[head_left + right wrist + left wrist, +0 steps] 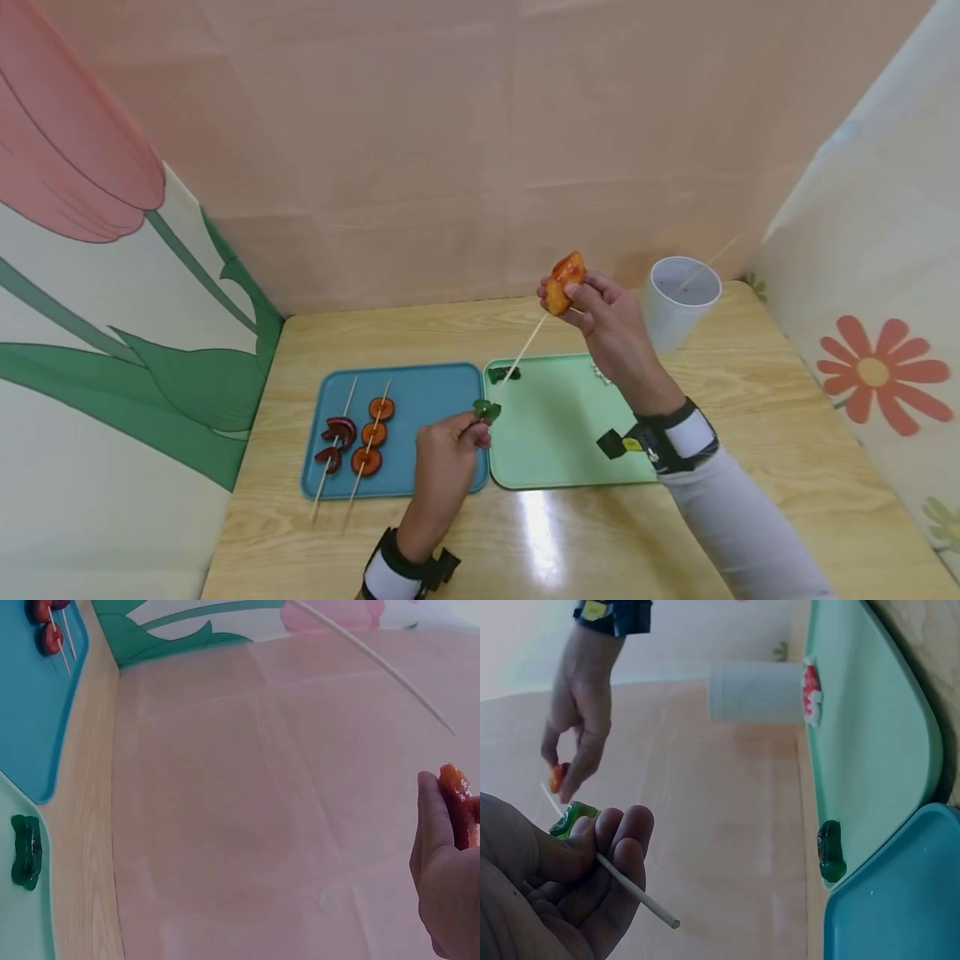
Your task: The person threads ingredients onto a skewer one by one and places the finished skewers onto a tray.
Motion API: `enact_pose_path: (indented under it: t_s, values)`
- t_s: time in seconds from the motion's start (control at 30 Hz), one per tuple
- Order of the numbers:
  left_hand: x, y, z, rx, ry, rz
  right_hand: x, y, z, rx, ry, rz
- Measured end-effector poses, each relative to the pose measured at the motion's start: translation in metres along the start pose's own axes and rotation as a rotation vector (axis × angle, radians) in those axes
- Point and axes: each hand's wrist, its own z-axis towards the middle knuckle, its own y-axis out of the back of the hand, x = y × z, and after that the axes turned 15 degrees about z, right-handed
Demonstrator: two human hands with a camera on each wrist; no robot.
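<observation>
My left hand point(442, 462) grips a wooden skewer point(522, 350) near its lower end. A glossy green pepper-like piece point(487, 410) is on the skewer, right at my left fingertips. My right hand point(615, 329) pinches a shiny orange food piece point(564, 283) between thumb and fingers. In the right wrist view the skewer's tip points toward the orange piece point(457, 806) but stands apart from it. Both hands are raised above a light green tray point(558, 454).
A blue tray point(431, 387) at left carries one skewer of round orange slices point(373, 433) and one of dark red curled pieces point(341, 432). The green tray bears a dark green piece point(830, 851) and a red-and-white piece point(811, 694). A white cup point(667, 325) holds a skewer point(720, 252).
</observation>
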Motion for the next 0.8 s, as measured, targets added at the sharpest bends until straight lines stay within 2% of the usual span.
enact_pose_path:
  t_s: [0.13,0.27,0.5,0.8]
  values:
    - [0.000,0.000,0.000,0.009,0.004,0.029,0.001,-0.003,-0.003,0.006,0.005,0.006]
    - [0.001,0.000,0.000,0.005,-0.014,0.058,0.000,-0.005,-0.005,0.016,0.019,-0.036]
    - [-0.001,0.001,0.001,-0.001,-0.028,0.069,-0.005,-0.008,-0.007,0.044,0.041,-0.072]
    - [-0.007,0.002,0.002,0.056,0.044,-0.025,-0.009,-0.014,-0.008,0.088,0.062,-0.079]
